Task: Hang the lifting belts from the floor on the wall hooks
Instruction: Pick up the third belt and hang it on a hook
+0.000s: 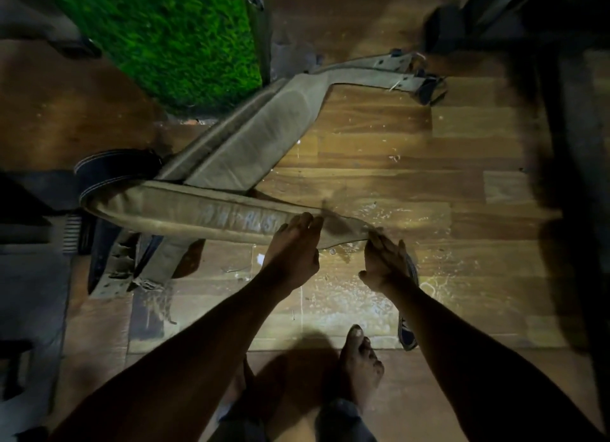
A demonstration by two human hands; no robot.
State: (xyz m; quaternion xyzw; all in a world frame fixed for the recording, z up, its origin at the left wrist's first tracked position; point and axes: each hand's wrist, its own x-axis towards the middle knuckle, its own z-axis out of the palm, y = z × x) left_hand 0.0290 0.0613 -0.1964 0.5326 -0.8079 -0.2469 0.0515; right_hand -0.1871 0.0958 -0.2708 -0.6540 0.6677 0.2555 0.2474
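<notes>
The near tan lifting belt [185, 215] lay across the wood-plank floor [379, 164], long axis left to right, its tapered end pointing right. The left hand [292, 246] rested on it with straight fingers; the right hand [384, 263] pinched that tapered end. A second tan belt [264, 134] ran diagonally up-right, buckle end toward a dark machine base [561, 111]. Green artificial turf [171, 38] lay beyond.

belts: 3 [185, 215] | hands: 2 [293, 246] | bare foot: 1 [359, 362]
</notes>
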